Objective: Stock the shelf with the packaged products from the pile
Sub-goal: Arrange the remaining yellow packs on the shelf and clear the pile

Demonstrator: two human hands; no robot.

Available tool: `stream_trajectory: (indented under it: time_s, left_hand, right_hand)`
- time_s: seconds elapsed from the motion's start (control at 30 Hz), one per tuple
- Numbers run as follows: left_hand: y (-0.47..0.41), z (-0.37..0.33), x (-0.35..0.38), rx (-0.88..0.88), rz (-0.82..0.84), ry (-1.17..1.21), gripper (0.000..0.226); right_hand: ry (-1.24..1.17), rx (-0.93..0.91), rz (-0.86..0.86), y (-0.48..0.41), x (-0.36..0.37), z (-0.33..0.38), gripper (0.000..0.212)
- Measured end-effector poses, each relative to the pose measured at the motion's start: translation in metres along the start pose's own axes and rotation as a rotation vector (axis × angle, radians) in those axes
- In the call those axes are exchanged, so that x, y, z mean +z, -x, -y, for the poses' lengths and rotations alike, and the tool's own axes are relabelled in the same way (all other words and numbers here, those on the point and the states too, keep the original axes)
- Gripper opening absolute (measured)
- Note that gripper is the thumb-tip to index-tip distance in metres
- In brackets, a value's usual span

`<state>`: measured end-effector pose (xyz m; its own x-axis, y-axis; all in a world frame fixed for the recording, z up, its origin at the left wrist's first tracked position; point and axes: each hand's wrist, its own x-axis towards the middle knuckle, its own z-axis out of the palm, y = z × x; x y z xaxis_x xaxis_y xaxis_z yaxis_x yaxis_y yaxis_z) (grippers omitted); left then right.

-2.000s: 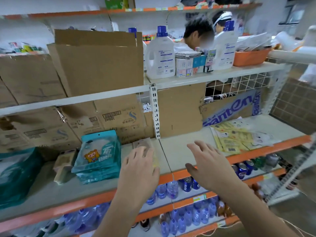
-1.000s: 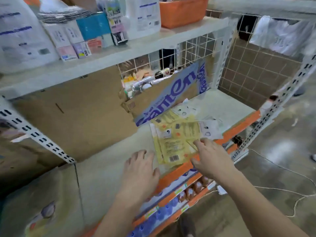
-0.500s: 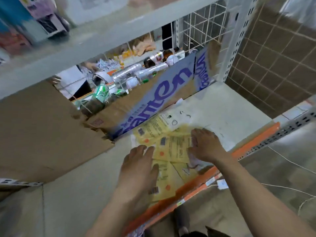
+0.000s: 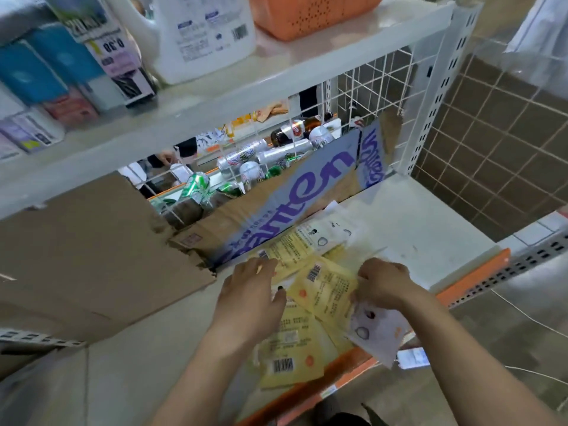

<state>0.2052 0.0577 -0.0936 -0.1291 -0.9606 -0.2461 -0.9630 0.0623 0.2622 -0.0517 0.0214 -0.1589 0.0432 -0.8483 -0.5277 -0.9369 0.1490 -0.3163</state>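
Observation:
A loose pile of flat yellow packets [image 4: 325, 290] with barcodes lies on the white shelf board [image 4: 430, 235], near its orange front edge. White packets with printed rings [image 4: 325, 235] lie at the pile's far side. My left hand [image 4: 252, 293] rests flat on the pile's left part, fingers spread. My right hand [image 4: 384, 284] has its fingers curled round a white packet [image 4: 378, 333] that hangs over the shelf's front edge.
A torn cardboard sheet with purple lettering [image 4: 295, 198] leans behind the pile. More cardboard [image 4: 86, 256] covers the back on the left. Cans and bottles [image 4: 252, 161] show behind the wire grid. Above, a shelf carries a detergent jug [image 4: 206, 35], boxes and an orange basket [image 4: 310, 13].
My view swung right from the teal packs to the yellow pile. Both hands came down onto the packets, and my right hand closed on a white packet and drew it toward the front edge.

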Motion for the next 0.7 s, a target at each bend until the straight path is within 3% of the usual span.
stream_trajectory:
  time_s: [0.1, 0.37, 0.47, 0.7]
  left_hand:
    - [0.011, 0.017, -0.01, -0.021, -0.015, 0.016, 0.058]
    - [0.066, 0.106, -0.036, -0.176, -0.123, 0.112, 0.058]
    - [0.092, 0.143, -0.043, -0.263, -0.179, 0.161, 0.057]
    - [0.154, 0.212, -0.055, -0.395, -0.272, 0.241, 0.044]
  right_hand:
    - [-0.065, -0.133, 0.114, 0.005, -0.008, 0.016, 0.056]
    - [-0.255, -0.322, 0.246, 0.02, 0.006, 0.127, 0.048]
    - [-0.326, -0.345, 0.301, 0.021, 0.023, 0.18, 0.037]
    - [-0.211, -0.475, 0.284, 0.021, 0.072, 0.291, 0.002]
